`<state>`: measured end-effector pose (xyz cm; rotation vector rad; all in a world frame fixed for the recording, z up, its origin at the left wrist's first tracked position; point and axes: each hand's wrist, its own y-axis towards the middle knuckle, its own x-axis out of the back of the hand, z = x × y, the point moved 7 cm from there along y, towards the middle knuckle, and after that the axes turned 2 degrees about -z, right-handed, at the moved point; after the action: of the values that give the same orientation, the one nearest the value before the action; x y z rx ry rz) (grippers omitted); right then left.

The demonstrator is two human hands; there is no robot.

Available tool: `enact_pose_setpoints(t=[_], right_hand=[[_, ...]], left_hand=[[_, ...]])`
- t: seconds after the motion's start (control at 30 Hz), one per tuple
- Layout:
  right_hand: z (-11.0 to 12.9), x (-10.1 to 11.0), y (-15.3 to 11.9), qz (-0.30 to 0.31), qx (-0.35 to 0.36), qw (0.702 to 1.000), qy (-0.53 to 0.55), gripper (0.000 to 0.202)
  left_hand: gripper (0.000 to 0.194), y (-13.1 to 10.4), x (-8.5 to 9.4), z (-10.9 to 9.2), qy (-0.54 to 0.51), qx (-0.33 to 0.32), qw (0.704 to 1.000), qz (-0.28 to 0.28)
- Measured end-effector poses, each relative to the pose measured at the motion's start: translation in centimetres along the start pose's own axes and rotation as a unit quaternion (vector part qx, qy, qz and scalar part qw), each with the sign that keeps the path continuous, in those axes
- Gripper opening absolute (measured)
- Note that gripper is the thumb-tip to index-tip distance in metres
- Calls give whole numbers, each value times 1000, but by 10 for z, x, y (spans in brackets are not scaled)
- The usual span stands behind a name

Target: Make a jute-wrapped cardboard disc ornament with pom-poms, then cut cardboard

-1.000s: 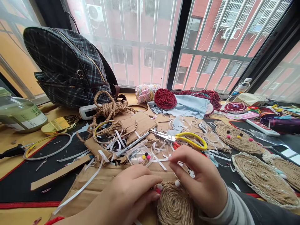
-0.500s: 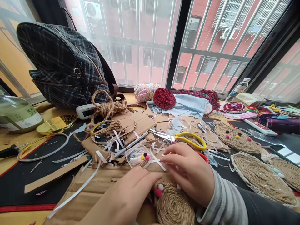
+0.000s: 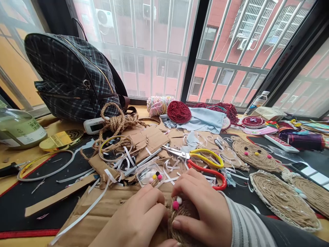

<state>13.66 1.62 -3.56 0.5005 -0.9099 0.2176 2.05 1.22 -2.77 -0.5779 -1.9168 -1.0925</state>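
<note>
A coiled jute rope disc [image 3: 183, 209] with small pink and white pom-poms on its upper edge is at the bottom middle, partly hidden by my hands. My right hand [image 3: 203, 206] grips it from above and the right, thumb lying across its face. Against its left edge, my left hand [image 3: 136, 216] is closed with curled fingers; the fingertips are partly hidden. Just beyond the hands, a small clear plastic box [image 3: 144, 175] holds yellow, black and pink pom-poms. Scissors [image 3: 205, 157] with yellow and red handles lie behind my right hand.
Corrugated cardboard [image 3: 102, 202] and white paper strips [image 3: 87, 209] cover the middle. Larger rope discs [image 3: 282, 199] lie at right. A plaid backpack [image 3: 74, 79], a bundle of rope [image 3: 115, 120] and red yarn [image 3: 179, 112] stand toward the window. At far left is a bottle [image 3: 20, 127].
My right hand has come down from above the box's right side onto the rope disc, uncovering the red scissor handle. My left fingers have curled in. The disc now looks tilted.
</note>
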Motion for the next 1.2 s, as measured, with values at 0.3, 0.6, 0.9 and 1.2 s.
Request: enact_pose_setpoints(t=[0.3, 0.6, 0.9, 1.2], right_hand=[[10, 24, -3, -158, 16, 984, 77, 18], [22, 38, -8, -202, 120, 972, -7, 18], [21, 37, -7, -191, 89, 977, 29, 8], [28, 41, -3, -185, 103, 975, 71, 20]], left_hand=[[11, 1, 14, 3, -23, 44, 992, -118], [31, 7, 29, -7, 59, -66, 985, -147], [25, 2, 29, -17, 81, -157, 973, -147], [30, -4, 25, -14, 60, -152, 982, -91]])
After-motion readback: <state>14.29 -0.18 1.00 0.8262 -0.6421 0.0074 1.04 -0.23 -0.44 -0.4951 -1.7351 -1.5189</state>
